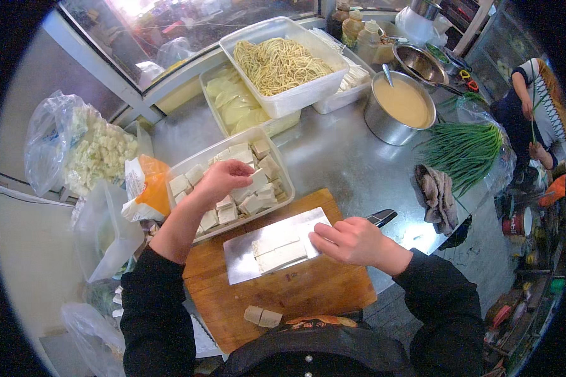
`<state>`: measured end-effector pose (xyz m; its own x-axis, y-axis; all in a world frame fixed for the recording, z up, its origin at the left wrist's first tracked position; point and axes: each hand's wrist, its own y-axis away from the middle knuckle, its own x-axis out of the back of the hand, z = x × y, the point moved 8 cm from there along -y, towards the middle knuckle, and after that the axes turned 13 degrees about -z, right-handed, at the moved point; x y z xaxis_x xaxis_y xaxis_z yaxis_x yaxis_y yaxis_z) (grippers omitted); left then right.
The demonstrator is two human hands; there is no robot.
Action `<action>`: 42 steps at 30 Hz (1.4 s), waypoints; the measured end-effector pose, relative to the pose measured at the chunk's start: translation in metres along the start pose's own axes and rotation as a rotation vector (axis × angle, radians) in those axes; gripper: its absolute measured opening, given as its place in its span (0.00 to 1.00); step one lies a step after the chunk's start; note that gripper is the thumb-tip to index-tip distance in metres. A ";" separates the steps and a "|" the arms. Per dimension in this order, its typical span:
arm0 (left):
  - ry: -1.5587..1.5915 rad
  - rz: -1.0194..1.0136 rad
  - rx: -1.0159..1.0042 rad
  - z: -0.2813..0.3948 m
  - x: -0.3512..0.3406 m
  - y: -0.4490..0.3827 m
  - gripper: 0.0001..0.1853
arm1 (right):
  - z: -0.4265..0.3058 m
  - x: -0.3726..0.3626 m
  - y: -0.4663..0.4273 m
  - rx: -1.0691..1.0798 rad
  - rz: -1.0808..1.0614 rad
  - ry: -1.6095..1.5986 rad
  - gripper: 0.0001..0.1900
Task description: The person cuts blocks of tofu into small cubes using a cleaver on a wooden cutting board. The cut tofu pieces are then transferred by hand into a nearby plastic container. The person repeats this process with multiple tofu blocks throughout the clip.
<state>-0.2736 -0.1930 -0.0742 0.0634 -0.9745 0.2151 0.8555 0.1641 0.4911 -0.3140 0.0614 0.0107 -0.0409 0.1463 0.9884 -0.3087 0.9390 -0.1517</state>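
Observation:
My left hand [228, 179] is over a clear plastic tub [290, 181] filled with white tofu pieces [228, 213], its fingertips pinching a flat tofu slice [255, 183]. A cleaver [240, 257] lies flat on the wooden cutting board [320, 290], and several cut tofu slices [280, 254] rest on its blade. My right hand [351, 242] is at the blade's handle end, with curled fingers gripping the edge of another white slice [307, 235]. The cleaver's black handle [382, 217] shows beyond that hand. Two small tofu pieces [263, 316] sit at the board's near edge.
A tub of noodles [283, 66] overlaps a tub of pale slices [233, 106]. To the right stand a pot of tan liquid [401, 103], green stalks [467, 146] and a crumpled cloth [436, 198]. Bagged cauliflower [101, 155] is at left. Another person [542, 103] sits far right.

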 end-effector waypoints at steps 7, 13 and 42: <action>0.019 -0.020 0.112 0.004 -0.043 -0.032 0.19 | 0.001 -0.003 0.007 -0.012 -0.003 -0.035 0.12; 0.016 -0.033 0.098 0.012 -0.030 -0.025 0.19 | 0.002 -0.001 0.012 -0.026 0.008 -0.046 0.13; -0.768 -0.034 -0.324 0.069 -0.115 0.104 0.37 | 0.005 -0.003 0.000 -0.028 -0.079 0.007 0.15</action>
<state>-0.2271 -0.0529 0.0106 -0.2327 -0.5835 0.7780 0.9637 -0.0303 0.2654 -0.3185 0.0593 0.0073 -0.0105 0.0739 0.9972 -0.2843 0.9559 -0.0738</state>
